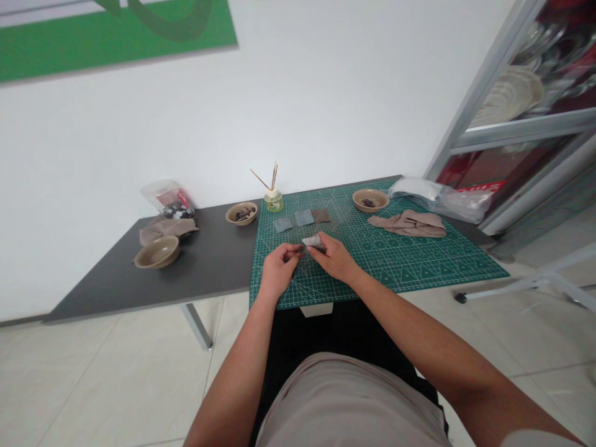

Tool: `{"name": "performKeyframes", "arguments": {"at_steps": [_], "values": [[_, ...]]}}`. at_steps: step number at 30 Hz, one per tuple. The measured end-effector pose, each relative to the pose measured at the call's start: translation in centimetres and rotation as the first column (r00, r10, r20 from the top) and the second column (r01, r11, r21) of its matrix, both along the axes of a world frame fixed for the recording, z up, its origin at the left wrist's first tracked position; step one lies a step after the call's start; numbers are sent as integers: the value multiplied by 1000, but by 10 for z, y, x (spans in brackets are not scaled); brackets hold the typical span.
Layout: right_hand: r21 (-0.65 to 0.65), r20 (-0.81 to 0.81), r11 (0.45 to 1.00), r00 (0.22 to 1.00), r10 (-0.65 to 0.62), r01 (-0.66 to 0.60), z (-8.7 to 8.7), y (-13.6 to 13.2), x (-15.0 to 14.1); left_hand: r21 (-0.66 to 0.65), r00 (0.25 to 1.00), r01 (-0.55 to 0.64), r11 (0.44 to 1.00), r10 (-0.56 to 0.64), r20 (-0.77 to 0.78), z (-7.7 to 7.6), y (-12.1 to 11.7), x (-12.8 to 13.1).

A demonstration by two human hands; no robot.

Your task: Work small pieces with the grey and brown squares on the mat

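My right hand [333,256] is closed on a small light-grey cloth piece [313,241], which looks folded or rolled and points toward the left. Close beside it, my left hand [279,267] has thumb and fingers pinched together; whatever they hold is too small to make out. Both hands are over the front part of a green cutting mat [363,248]. Just beyond them lie a grey-blue square [282,224], a second grey-blue square [304,217] and a brown square [321,215], all flat and seemingly of cloth.
A bowl of small stones [241,214] and a reed diffuser [274,200] stand behind on the left. Another bowl [370,200] with dark pieces, a crumpled brown cloth [412,223] and a plastic bag [442,197] are at right. Far left are a bowl [158,253], cloth [161,230] and bag [167,197].
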State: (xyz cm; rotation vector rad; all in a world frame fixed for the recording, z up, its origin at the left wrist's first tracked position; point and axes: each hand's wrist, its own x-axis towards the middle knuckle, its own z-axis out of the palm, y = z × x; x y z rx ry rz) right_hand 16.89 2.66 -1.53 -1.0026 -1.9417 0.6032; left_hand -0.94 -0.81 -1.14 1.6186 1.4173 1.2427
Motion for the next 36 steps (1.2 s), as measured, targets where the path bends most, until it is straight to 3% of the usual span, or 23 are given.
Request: {"name": "performKeyframes", "arguments": {"at_steps": [15, 21, 36], "values": [[-23, 45, 993, 992, 116, -115, 1, 0, 0, 18, 992, 57, 998, -58, 112, -2, 2, -1], [8, 50, 989, 988, 147, -147, 2, -2, 0, -41, 982, 14, 999, -7, 188, -6, 5, -1], [-5, 93, 988, 983, 157, -157, 1, -2, -1, -9, 957, 31, 999, -27, 290, -6, 4, 1]]}}
